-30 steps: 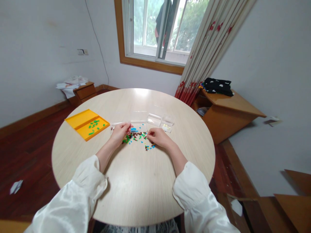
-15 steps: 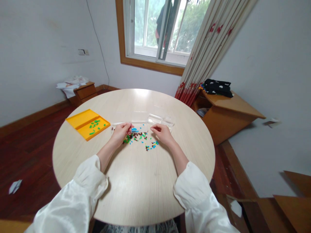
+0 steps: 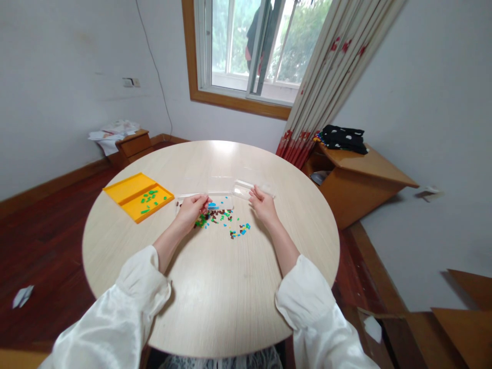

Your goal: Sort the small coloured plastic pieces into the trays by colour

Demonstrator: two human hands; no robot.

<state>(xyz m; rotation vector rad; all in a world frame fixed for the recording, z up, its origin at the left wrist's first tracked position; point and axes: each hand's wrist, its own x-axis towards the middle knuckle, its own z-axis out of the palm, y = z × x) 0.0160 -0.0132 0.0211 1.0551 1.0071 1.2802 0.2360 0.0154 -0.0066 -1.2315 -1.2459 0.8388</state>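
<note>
Small green, brown, blue and yellow pieces point(image 3: 221, 217) lie scattered on the round pale table point(image 3: 215, 287). My left hand point(image 3: 192, 211) is closed at the left side of this pile, beside a clear tray point(image 3: 226, 201) with blue pieces in it; whatever its fingers pinch is too small to name. Over the near side of a second clear tray point(image 3: 242, 188), at the right, is my right hand point(image 3: 263, 204), its fingers apart and nothing visible in them. An open yellow case point(image 3: 128, 190) holds several green pieces point(image 3: 149, 197) at the left of the table.
Behind the table are a window point(image 3: 253, 51) and a long curtain point(image 3: 315, 87). A wooden cabinet point(image 3: 369, 177) with a black cloth point(image 3: 344, 139) on it stands at the right. Papers point(image 3: 115, 130) lie on a small wooden stand at the back left.
My right hand has moved up and slightly right, away from the pieces and over the clear tray, and its fingers have spread. My left hand has hardly moved.
</note>
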